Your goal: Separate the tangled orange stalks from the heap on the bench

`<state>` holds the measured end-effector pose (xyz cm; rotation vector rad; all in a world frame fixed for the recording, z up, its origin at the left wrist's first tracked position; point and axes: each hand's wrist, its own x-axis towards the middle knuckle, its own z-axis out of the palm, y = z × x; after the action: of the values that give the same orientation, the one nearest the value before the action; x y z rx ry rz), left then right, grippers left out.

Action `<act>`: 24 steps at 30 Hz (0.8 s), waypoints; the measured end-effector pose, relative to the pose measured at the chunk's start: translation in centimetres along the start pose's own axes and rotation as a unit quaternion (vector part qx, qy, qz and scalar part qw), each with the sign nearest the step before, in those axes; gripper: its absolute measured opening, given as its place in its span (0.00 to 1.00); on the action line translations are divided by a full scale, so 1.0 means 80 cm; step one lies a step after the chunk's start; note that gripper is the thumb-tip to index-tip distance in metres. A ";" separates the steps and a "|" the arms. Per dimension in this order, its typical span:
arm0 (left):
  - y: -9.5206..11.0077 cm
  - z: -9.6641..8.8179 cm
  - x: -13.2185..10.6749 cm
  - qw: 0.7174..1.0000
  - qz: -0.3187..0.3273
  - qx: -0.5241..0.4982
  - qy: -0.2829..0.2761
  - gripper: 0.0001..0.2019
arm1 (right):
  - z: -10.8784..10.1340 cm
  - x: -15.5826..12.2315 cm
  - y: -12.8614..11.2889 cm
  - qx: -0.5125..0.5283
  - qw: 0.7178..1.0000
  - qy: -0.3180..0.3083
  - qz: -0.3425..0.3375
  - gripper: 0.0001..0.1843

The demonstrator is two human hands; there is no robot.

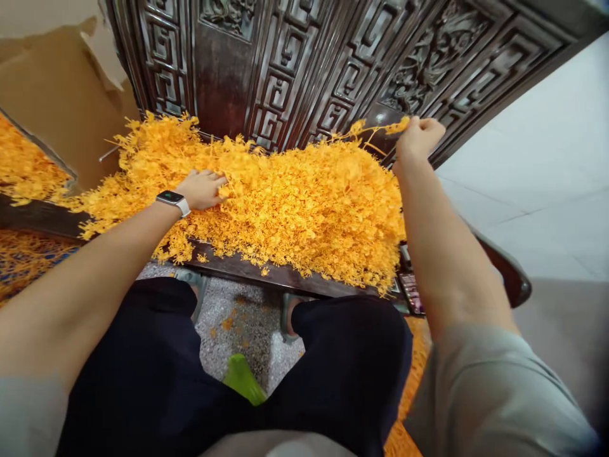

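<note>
A large heap of small orange plastic-looking pieces [295, 209] with thin prongs covers the dark wooden bench [238, 265]. My left hand [202, 188], wearing a watch at the wrist, lies on the left part of the heap with its fingers stretched out, the tips partly sunk among the pieces. Raised above the heap's right end, my right hand [419, 136] is closed on an orange strand [368, 130]. That strand runs leftward from my fingers and trails down to the pile.
Behind the heap rises a carved dark wooden backrest [223, 82]. Torn brown cardboard [61, 89] stands at the left, with more orange pieces [26, 168] beyond it. A phone-like object [412, 293] lies near my right forearm. Something green [243, 379] is between my legs.
</note>
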<state>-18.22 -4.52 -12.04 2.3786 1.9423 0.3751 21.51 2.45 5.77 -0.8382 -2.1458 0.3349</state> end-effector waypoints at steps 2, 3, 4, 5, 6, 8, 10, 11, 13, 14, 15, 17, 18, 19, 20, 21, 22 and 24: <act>0.000 -0.007 -0.001 0.999 -0.007 0.049 -0.001 0.32 | -0.014 0.003 0.014 0.001 1.000 0.016 0.011 0.31; 0.004 -0.013 0.000 0.998 -0.008 0.069 0.008 0.32 | -0.023 0.007 0.025 0.000 0.999 0.031 0.023 0.31; 0.012 -0.020 0.002 0.997 -0.012 0.072 0.035 0.33 | -0.031 0.012 0.039 0.000 0.998 0.054 0.039 0.31; 0.023 -0.030 0.004 0.995 -0.016 0.066 0.071 0.34 | -0.039 0.018 0.053 0.000 0.995 0.081 0.059 0.32; 0.037 -0.040 0.007 0.992 -0.021 0.054 0.108 0.35 | -0.046 0.024 0.067 0.002 0.991 0.108 0.077 0.32; 0.074 -0.066 0.014 0.985 -0.022 0.011 0.169 0.34 | -0.053 0.031 0.087 0.015 0.983 0.151 0.099 0.31; 0.118 -0.094 0.025 0.979 0.005 -0.042 0.201 0.27 | -0.052 0.029 0.091 0.036 0.981 0.164 0.093 0.31; 0.142 -0.108 0.031 0.974 0.025 -0.069 0.216 0.25 | -0.050 0.025 0.086 0.048 0.982 0.163 0.081 0.31; 0.191 -0.131 0.044 0.969 0.051 -0.099 0.221 0.26 | -0.042 0.013 0.067 0.077 0.983 0.157 0.049 0.31; 0.214 -0.140 0.050 0.972 0.064 -0.101 0.202 0.27 | -0.037 0.006 0.055 0.088 0.985 0.148 0.031 0.32; 0.236 -0.147 0.057 0.975 0.079 -0.099 0.184 0.29 | -0.031 -0.001 0.043 0.093 0.986 0.137 0.014 0.32; 0.270 -0.155 0.069 0.975 0.116 -0.097 0.161 0.31 | -0.021 -0.017 0.021 0.085 0.989 0.117 -0.013 0.34; 0.282 -0.155 0.075 0.973 0.139 -0.101 0.154 0.30 | -0.016 -0.025 0.013 0.074 0.991 0.110 -0.019 0.34; 0.290 -0.153 0.082 0.969 0.162 -0.108 0.150 0.27 | -0.012 -0.033 0.007 0.065 0.992 0.107 -0.020 0.35; 0.295 -0.149 0.088 0.965 0.182 -0.119 0.146 0.24 | -0.008 -0.040 0.004 0.062 0.992 0.109 -0.019 0.35; 0.297 -0.143 0.095 0.961 0.198 -0.132 0.143 0.21 | -0.005 -0.048 0.004 0.067 0.991 0.115 -0.018 0.34; 0.297 -0.137 0.101 0.957 0.209 -0.147 0.140 0.18 | -0.003 -0.054 0.007 0.077 0.989 0.122 -0.015 0.34; 0.292 -0.122 0.112 0.947 0.225 -0.183 0.137 0.13 | 0.000 -0.065 0.021 0.107 0.984 0.140 -0.006 0.35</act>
<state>3.73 -1.90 3.24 2.5823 1.2263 1.0377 24.73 0.23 1.94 -0.7038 -1.8173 0.4069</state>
